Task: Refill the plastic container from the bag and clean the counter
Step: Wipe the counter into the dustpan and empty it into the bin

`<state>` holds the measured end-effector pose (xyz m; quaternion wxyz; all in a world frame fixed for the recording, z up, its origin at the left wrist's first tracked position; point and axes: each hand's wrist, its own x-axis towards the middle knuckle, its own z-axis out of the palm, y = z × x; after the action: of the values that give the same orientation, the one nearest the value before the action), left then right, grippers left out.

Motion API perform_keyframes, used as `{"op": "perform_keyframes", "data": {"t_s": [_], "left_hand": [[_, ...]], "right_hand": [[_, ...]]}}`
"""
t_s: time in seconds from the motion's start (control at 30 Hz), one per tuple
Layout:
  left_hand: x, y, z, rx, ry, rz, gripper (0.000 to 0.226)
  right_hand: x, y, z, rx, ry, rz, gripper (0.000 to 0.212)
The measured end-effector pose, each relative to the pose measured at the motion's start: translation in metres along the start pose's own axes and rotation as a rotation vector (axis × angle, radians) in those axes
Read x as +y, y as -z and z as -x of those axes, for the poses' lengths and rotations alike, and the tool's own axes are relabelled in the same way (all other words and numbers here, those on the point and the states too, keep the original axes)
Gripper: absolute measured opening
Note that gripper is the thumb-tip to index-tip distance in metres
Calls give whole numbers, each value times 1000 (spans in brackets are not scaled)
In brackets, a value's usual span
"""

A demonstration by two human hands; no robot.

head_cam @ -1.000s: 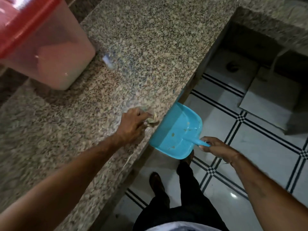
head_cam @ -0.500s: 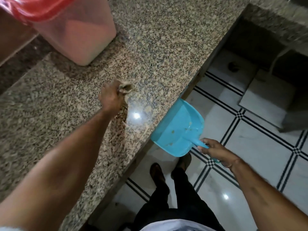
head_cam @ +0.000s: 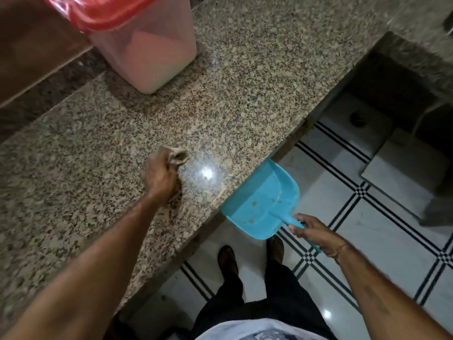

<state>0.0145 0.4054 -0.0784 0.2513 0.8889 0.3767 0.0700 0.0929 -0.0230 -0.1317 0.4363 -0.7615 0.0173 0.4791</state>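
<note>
This is looking like a home kitchen: a speckled beige granite counter (head_cam: 257,82) is running above a glossy white tiled floor with black line borders (head_cam: 382,241), and a translucent plastic storage container with a red lid (head_cam: 157,52) is standing on the stone.

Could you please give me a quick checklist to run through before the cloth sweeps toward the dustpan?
1. Left hand grips the cloth: ok.
2. Right hand holds the dustpan by its handle: ok.
3. Dustpan lip at the counter edge: ok.
4. Plastic container clear of the sweep path: ok.
5. Crumbs left on the counter: cannot tell, speckle hides them.
6. Red lid fully shut: cannot tell, blurred.
</note>
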Motion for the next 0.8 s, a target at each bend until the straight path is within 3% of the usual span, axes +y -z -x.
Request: {"op": "perform_keyframes", "data": {"t_s": [0.27,0.37,0.5,0.6,0.8], "left_hand": [[76,-46,65,-31,-13,151,18],[47,-23,64,64,191,178,15],[-8,2,96,204,589,-49,18],[7,-9,123,200,716,-183,31],[103,-63,107,271,592,-100,34]], "right_hand": [[-14,22,-28,-153,6,126,23],[-23,40,-34,-192,20,184,21],[-35,56,-45,-263,36,227,13],[-39,62,-51,-316,52,259,4],[-38,65,-58,-399,63,291,20]]}}
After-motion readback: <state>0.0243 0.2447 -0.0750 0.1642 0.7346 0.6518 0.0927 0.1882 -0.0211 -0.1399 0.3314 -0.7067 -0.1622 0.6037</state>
